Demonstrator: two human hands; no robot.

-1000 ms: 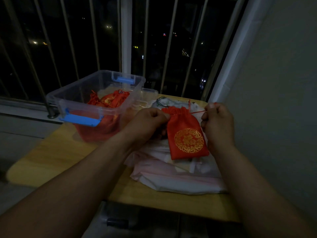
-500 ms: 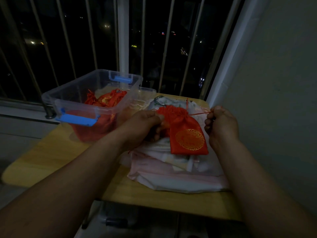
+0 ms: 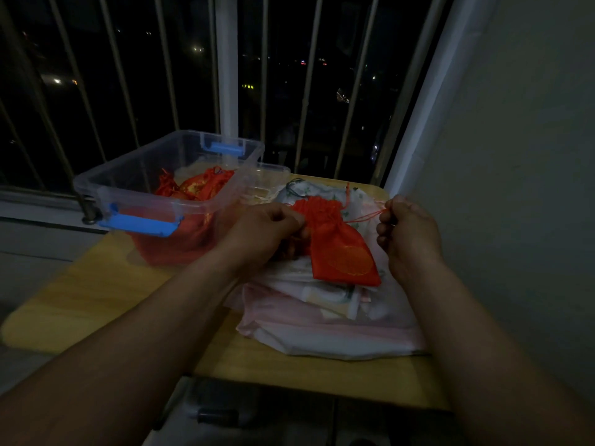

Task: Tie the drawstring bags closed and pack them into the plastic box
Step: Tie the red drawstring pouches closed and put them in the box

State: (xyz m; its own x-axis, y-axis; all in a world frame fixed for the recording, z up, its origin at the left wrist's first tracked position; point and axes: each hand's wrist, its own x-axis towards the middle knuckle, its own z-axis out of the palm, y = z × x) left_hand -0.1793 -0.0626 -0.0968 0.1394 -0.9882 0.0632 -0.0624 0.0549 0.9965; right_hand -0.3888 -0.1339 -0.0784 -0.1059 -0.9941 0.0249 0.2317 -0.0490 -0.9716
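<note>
A yellow wooden table stands against a barred window with night lights beyond. On its right half lies a loose pile of pale cloth pouches, pink and white, spread flat and overlapping. On the far left of the table sits the clear plastic box, lid off, with blue latches at its near and far ends; several red bags are heaped inside it, toward its right side.

The left hand is just right of the box, fingers curled in and pinching the gathered neck of a red drawstring bag. The right hand is at the table's right edge, closed in a fist round the bag's red cord.

The bag rests on top of the pale pile, between the two hands, gold round emblem facing up. Its long axis runs on a slant: the puckered neck points away and left, toward the box, and the flat base points toward the person and right. The cord runs taut from the neck rightward to the right fist
</note>
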